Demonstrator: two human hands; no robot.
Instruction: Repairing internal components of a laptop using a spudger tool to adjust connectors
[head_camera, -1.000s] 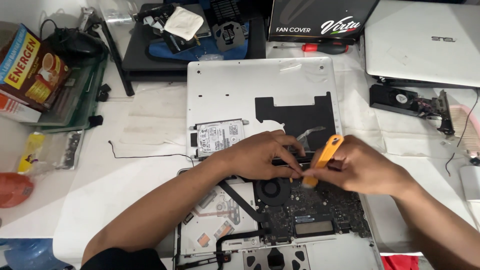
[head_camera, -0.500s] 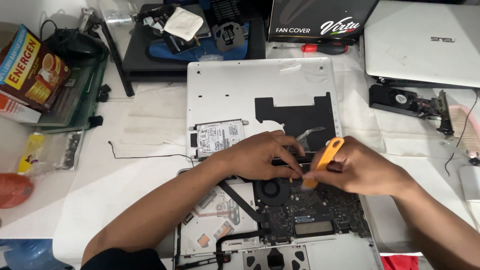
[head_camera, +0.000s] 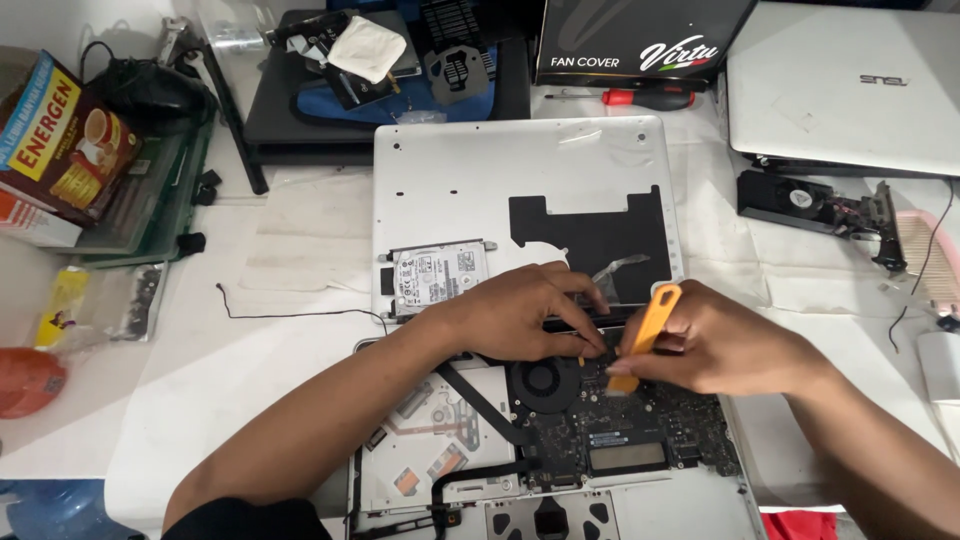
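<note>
Nothing has shifted: your right hand (head_camera: 720, 345) still pinches the orange pry tool (head_camera: 642, 335) against the laptop's circuit board (head_camera: 640, 420); your left hand (head_camera: 520, 315) presses fingertips beside it, holding nothing.

The left hand (head_camera: 520, 315) covers the hinge strip and part of the open laptop (head_camera: 560, 450), so what its fingertips press cannot be told. The right hand (head_camera: 715, 345) hides the lower half of the orange pry tool (head_camera: 645, 335); its tip contact is not visible. The bottom frame edge cuts off the laptop. The right edge cuts off the pink comb (head_camera: 925, 255) and silver laptop (head_camera: 850, 90).
</note>
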